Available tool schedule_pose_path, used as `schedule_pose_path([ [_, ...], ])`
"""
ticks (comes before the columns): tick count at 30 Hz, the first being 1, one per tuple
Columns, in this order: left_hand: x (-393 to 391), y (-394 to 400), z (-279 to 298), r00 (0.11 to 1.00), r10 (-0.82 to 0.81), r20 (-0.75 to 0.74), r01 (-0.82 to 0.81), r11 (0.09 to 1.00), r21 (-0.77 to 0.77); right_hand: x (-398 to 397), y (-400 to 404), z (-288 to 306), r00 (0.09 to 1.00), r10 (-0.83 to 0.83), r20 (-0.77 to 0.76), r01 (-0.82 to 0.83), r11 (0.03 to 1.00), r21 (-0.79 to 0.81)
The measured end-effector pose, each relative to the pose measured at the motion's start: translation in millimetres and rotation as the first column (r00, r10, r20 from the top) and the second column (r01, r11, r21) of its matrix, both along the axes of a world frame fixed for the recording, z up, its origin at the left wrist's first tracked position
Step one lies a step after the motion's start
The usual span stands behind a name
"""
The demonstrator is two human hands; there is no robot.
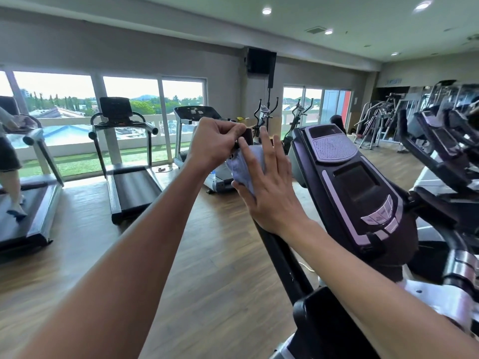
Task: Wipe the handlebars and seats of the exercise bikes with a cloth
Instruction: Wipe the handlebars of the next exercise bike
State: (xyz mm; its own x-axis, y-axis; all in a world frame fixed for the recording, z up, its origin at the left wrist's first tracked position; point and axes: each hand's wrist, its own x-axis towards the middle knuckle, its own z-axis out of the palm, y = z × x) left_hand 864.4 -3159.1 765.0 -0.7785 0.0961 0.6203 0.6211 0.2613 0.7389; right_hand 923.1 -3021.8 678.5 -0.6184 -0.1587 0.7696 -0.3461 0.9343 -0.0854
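Head view shows two bare arms reaching out over a black bar (278,257) of an exercise bike. Left hand (215,143) has its fingers curled tight and pinches the top end of the bar, up by a dark grip (247,137). Right hand (269,187) is wide, with straight fingers pointing up, and it presses a pale blue cloth (245,165) flat against the bar. Most of the cloth is tucked under that palm, and a bunched bit sticks out on the left, just below the left hand. The two hands are very close, almost touching. Just to the right of the hands sits the bike's big dark console (355,182), with a small screen, a speaker grille and a few pale buttons. It tilts back toward the person. More dark bike parts (445,141) show at the far right, blurry. Brown wood floor (202,255) lies under it all. Across the room stand three treadmills (129,177) in a row by wide windows (54,99), with trees and roofs outside. Another person's legs (10,177) are on the treadmill at the far left. Two bikes (264,117) stand by the back wall, under a black speaker (261,60). Small round lights (266,11) glow in the ceiling.
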Motion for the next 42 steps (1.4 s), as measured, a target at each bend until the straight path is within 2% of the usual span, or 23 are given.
schedule_pose_path([
  [5,0.0,-0.9,0.4,0.995,-0.047,0.087,0.044,0.998,0.037,37.3,10.1,-23.5,0.98,0.102,0.17,-0.117,0.99,0.081],
  [8,1.6,0.3,-2.6,0.997,-0.041,0.068,0.038,0.999,0.035,86.6,23.6,-36.2,0.941,0.128,0.314,-0.167,0.981,0.101],
  [10,0.5,1.4,-2.3,0.999,-0.021,0.048,0.02,1.0,0.009,104.8,24.1,-35.6,0.923,0.086,0.375,-0.143,0.982,0.124],
  [14,1.2,3.0,-2.0,1.0,0.0,0.003,0.0,1.0,-0.006,60.2,1.7,-7.4,0.947,0.026,0.321,-0.062,0.993,0.102],
  [17,6.1,4.9,-5.6,0.998,0.041,-0.05,-0.042,0.999,-0.011,46.0,3.5,-11.1,0.955,0.025,0.296,-0.045,0.997,0.063],
  [21,2.5,4.8,-9.8,0.998,0.009,-0.057,-0.008,1.0,0.028,112.0,38.9,-33.8,0.883,0.204,0.423,-0.238,0.971,0.029],
  [23,1.0,5.3,-12.1,0.998,0.024,-0.058,-0.022,0.999,0.043,143.0,53.1,-37.4,0.808,0.25,0.534,-0.312,0.95,0.027],
  [24,-0.5,6.7,-12.1,0.998,0.031,-0.059,-0.028,0.998,0.05,149.7,55.1,-36.1,0.799,0.242,0.551,-0.328,0.943,0.062],
  [28,-2.1,7.3,-10.4,0.999,-0.005,-0.041,0.007,0.999,0.05,112.9,38.5,-20.8,0.882,0.113,0.458,-0.293,0.892,0.345],
  [32,-1.4,2.9,-10.5,0.998,-0.006,-0.064,0.011,0.997,0.072,77.0,24.5,-7.3,0.932,0.042,0.36,-0.174,0.923,0.343],
  [34,-1.5,2.0,-10.5,0.997,-0.01,-0.079,0.016,0.997,0.08,101.1,26.9,-13.1,0.933,0.089,0.35,-0.234,0.886,0.399],
  [38,-5.8,7.6,-16.4,0.995,-0.022,-0.092,0.029,0.997,0.076,147.2,36.9,-25.2,0.838,0.211,0.503,-0.443,0.802,0.401],
  [40,-8.4,7.6,-17.8,0.996,-0.003,-0.091,0.011,0.996,0.088,123.6,32.3,-14.0,0.853,0.185,0.487,-0.431,0.777,0.459],
  [42,-9.9,7.2,-16.0,0.995,-0.001,-0.095,0.009,0.996,0.088,83.9,23.2,0.6,0.895,0.126,0.428,-0.335,0.823,0.458],
])
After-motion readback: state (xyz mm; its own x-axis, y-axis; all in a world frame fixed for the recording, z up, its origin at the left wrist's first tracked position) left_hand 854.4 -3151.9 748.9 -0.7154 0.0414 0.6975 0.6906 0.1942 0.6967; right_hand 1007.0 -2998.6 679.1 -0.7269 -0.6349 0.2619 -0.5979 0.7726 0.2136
